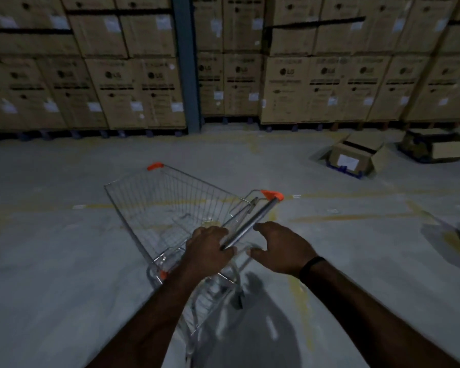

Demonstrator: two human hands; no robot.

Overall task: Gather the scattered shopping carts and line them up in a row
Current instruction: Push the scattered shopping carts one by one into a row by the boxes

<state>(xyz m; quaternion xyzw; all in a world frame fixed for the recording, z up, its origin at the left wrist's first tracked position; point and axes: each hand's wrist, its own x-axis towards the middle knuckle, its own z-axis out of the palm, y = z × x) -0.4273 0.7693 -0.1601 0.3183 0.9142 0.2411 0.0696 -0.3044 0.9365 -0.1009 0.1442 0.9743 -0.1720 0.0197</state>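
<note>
One wire shopping cart (170, 205) with orange corner caps stands on the grey floor right in front of me, its basket turned to the upper left. Its metal handle bar (252, 221) runs diagonally from lower left to an orange end cap at the upper right. My left hand (207, 248) is closed around the lower end of the bar. My right hand (279, 248), with a black band on the wrist, hovers just right of the bar, fingers spread and curved, not touching it. No other cart is in view.
A wall of stacked brown cardboard boxes (290, 86) on pallets fills the background, with a blue steel post (187, 65) between stacks. Two open cartons (356, 155) (436, 147) lie on the floor at the right. Faded yellow lines cross the concrete floor.
</note>
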